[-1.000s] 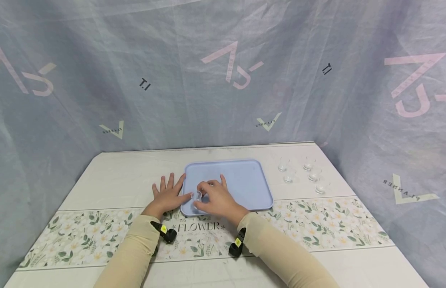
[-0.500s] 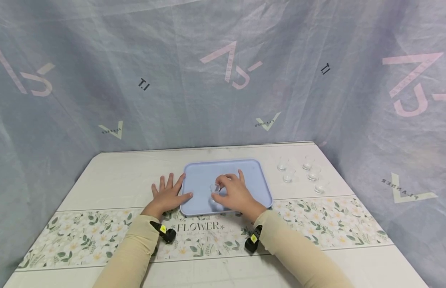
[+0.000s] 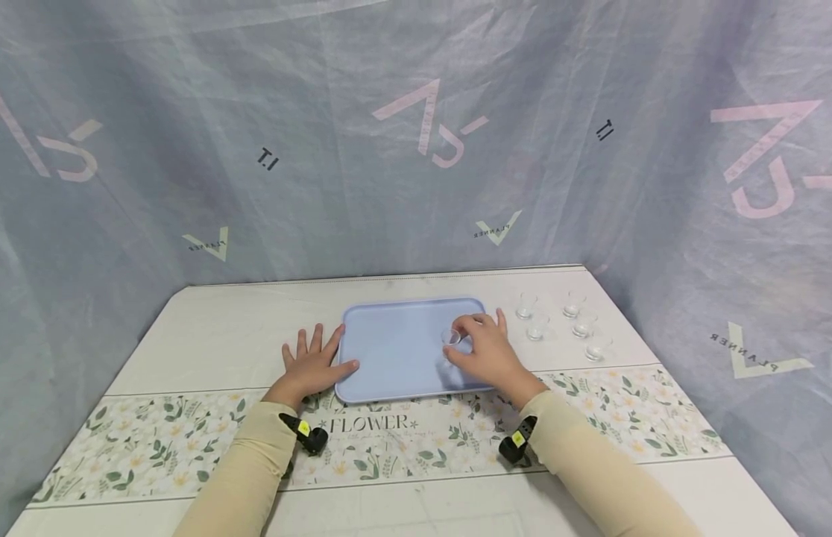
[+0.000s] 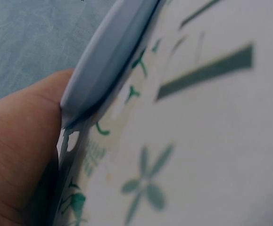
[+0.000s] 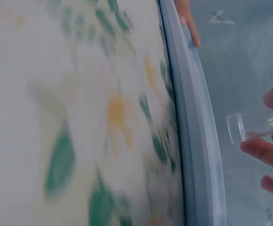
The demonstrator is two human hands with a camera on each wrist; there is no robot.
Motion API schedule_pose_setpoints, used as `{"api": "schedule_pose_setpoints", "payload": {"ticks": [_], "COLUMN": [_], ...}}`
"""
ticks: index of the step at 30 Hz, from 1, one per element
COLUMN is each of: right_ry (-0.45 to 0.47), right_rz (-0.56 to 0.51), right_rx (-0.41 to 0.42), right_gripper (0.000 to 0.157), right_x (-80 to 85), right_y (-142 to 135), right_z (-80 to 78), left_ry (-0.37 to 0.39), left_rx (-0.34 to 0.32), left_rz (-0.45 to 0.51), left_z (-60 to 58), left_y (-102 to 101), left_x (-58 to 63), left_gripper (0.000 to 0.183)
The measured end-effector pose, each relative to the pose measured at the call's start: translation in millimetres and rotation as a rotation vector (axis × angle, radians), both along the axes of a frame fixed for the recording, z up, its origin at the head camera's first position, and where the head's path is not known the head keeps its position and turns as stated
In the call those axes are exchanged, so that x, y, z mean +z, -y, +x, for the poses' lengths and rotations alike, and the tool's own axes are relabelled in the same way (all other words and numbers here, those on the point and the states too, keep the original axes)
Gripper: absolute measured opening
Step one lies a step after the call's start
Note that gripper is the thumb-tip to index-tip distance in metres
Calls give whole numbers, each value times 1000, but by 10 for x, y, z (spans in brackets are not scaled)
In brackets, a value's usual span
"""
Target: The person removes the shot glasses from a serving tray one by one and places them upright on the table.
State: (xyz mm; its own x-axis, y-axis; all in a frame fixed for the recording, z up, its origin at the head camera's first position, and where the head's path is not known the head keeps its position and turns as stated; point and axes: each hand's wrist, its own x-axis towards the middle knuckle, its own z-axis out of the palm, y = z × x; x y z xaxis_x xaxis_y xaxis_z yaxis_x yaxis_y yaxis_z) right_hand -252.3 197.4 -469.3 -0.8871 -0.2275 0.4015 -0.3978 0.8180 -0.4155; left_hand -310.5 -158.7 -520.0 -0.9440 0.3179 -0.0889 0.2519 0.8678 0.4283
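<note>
A small clear shot glass (image 3: pixel 449 338) is pinched between the thumb and fingers of my right hand (image 3: pixel 488 356), over the right part of the light blue tray (image 3: pixel 389 358). In the right wrist view the glass (image 5: pixel 253 126) shows its thick base, beside my fingertips. Whether its base touches the tray I cannot tell. My left hand (image 3: pixel 313 369) lies with fingers spread at the tray's left edge, its thumb reaching over the rim. From the left wrist, part of that hand (image 4: pixel 23 141) appears against the tray's side (image 4: pixel 103 61).
Several more clear glasses (image 3: pixel 535 328) stand on the white table to the right of the tray. A floral band (image 3: pixel 610 418) with the word FLOWER crosses the tablecloth in front. Grey printed curtains (image 3: pixel 362 186) enclose the back and sides.
My right hand has carried the glass from the tray's left side, near my left thumb, across to its right part. The left hand has stayed at the tray's edge.
</note>
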Motion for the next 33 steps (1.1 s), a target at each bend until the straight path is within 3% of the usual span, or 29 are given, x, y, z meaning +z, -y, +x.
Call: {"api": "schedule_pose_setpoints", "payload": {"ticks": [16, 33], "right_ry": [39, 109], "right_rz": [28, 127], "right_rx": [-136, -263], "right_gripper": [26, 26], "right_x": [49, 6], "right_y": [-692, -1200], "right_z": [110, 240], "left_ry": [9, 29], "left_rx": [6, -1], "left_rz": [2, 13], "left_z": [7, 36], "left_y": [-4, -22], "left_x": [-10, 59], "left_gripper": [99, 97]}}
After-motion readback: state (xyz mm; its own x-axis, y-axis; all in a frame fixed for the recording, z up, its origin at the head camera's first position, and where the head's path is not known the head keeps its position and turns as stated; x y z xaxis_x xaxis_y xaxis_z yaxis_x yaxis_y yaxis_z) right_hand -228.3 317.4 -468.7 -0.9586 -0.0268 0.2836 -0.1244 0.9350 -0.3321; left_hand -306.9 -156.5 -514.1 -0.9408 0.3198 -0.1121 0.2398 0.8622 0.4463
